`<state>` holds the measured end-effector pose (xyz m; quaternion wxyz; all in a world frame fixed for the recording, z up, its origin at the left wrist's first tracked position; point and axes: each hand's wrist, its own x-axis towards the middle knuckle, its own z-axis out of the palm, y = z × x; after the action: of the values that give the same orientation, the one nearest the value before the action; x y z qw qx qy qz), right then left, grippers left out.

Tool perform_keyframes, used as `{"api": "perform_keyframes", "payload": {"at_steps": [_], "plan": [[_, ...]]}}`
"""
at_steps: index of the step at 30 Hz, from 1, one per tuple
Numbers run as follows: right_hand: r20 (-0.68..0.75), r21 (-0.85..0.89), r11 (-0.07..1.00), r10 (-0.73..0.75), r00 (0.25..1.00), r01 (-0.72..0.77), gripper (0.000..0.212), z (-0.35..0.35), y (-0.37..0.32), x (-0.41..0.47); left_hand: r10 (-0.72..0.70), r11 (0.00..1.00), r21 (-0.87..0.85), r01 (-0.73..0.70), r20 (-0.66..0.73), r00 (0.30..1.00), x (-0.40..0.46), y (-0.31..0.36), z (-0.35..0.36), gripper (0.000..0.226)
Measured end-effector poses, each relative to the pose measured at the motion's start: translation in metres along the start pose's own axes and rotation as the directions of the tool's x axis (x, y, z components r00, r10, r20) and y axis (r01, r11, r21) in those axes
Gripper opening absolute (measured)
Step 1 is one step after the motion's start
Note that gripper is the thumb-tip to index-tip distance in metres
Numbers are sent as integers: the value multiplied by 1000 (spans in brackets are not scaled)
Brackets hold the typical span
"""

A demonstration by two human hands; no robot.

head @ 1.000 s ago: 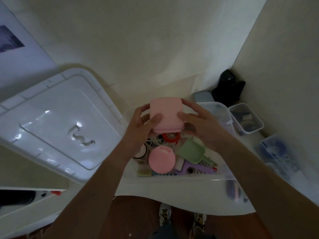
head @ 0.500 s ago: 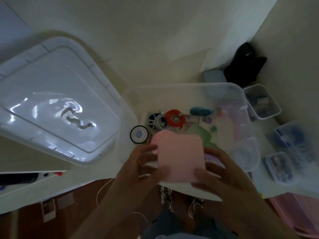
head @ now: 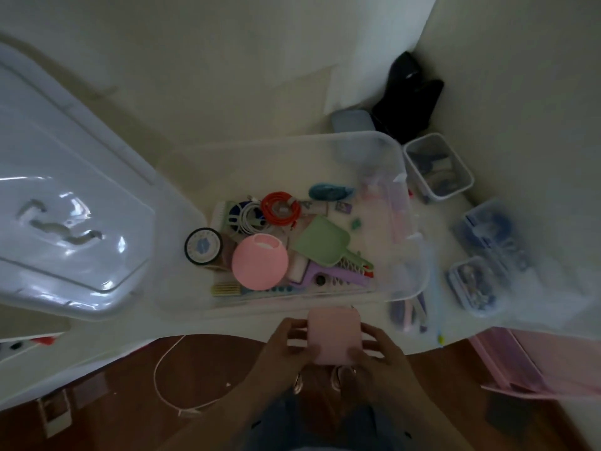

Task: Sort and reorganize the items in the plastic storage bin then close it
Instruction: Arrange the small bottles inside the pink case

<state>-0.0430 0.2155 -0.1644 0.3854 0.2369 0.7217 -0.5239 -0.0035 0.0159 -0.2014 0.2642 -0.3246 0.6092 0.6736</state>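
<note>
I hold a pink square box (head: 333, 333) between both hands, just in front of the clear plastic storage bin (head: 411, 255) and outside it. My left hand (head: 286, 349) grips its left side and my right hand (head: 377, 348) grips its right side. Inside the bin lie a round pink lid (head: 259, 265), a green scoop (head: 323, 245), a coiled red cable (head: 280, 208), a white cable (head: 248, 213), a purple comb (head: 325, 278) and a round black tin (head: 203, 246). The bin's white lid (head: 65, 203) lies off to the left.
Small clear containers (head: 437, 170) (head: 473, 284) with odds and ends stand right of the bin. A black bag (head: 408, 96) sits in the far corner. A pink tray (head: 536, 362) is at the right edge. A thin white cord (head: 162, 375) lies on the brown floor.
Both hands drew the pink box back out of the bin, toward my body, and it now hangs in front of the bin's near wall. The bin's contents are uncovered.
</note>
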Motion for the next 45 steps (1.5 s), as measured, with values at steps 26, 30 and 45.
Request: {"api": "perform_keyframes", "payload": {"at_steps": [26, 30, 45], "plan": [[774, -329, -757, 127, 621, 565, 13, 47, -157, 138, 375, 766, 571, -295, -24, 927, 41, -39, 4, 95], [738, -316, -794, 138, 660, 519, 10, 51, -133, 162, 484, 600, 706, -375, 53, 874, 49, -42, 7, 97], [693, -655, -157, -512, 507, 739, 12, 0, -163, 73, 602, 444, 774, -451, 115, 790, 48, -38, 16, 86]]}}
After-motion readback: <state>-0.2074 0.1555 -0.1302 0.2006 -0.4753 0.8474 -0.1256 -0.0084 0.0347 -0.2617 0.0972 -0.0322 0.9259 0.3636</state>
